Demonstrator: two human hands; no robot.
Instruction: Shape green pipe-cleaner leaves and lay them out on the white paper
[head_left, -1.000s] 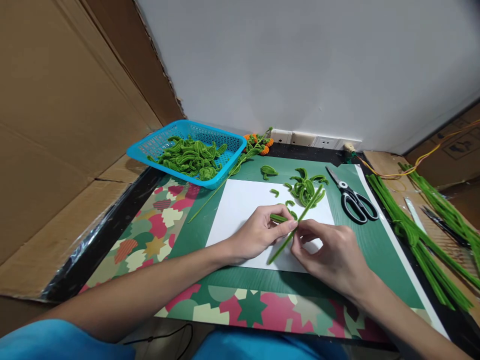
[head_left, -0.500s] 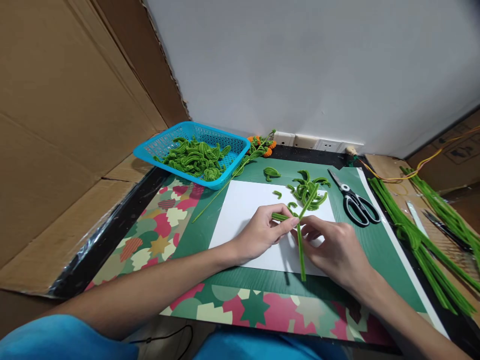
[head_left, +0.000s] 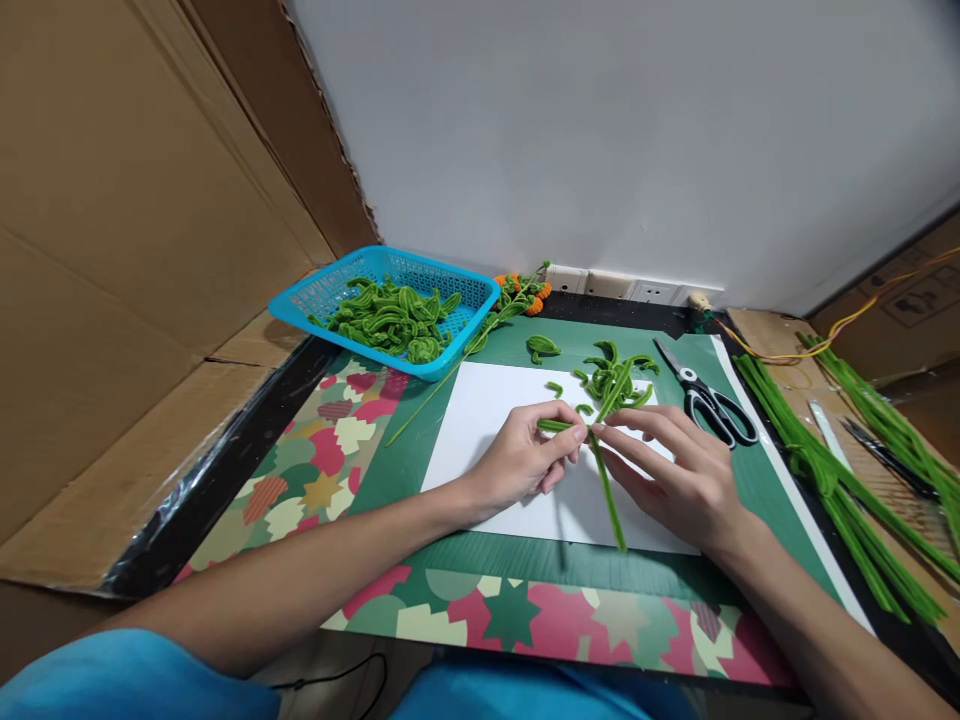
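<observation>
Head view: The green fuzzy strip [head_left: 609, 498] is located between the two hands, directly in front of the person and above the white sheet [head_left: 465, 420]. It crosses the left fingertips; one end slants up and away in front of the pile of curled green pieces [head_left: 602, 382], and the other hangs down toward the near edge of the sheet. A shorter green piece [head_left: 553, 426] projects leftward within the left hand's grasp.

The blue basket [head_left: 442, 368], with perforated walls, is positioned at the far left, well apart from the hands. It contains a heap of green leaf-shaped pieces [head_left: 394, 315]. Orange flowers [head_left: 536, 300] on green stems lie just beside its right side.

The left hand [head_left: 525, 455] is closed, thumb and index finger pinching the strip at the crossing point. The right hand [head_left: 679, 475] is partly open, its fingers extended and slightly spread, with the index fingertip at the strip just beside the left fingertips. Whether its thumb also grips the strip cannot be determined. Scissors [head_left: 709, 400] lie beyond the right hand, blades partly apart. A bundle of green stems [head_left: 825, 475] lies farther right.
</observation>
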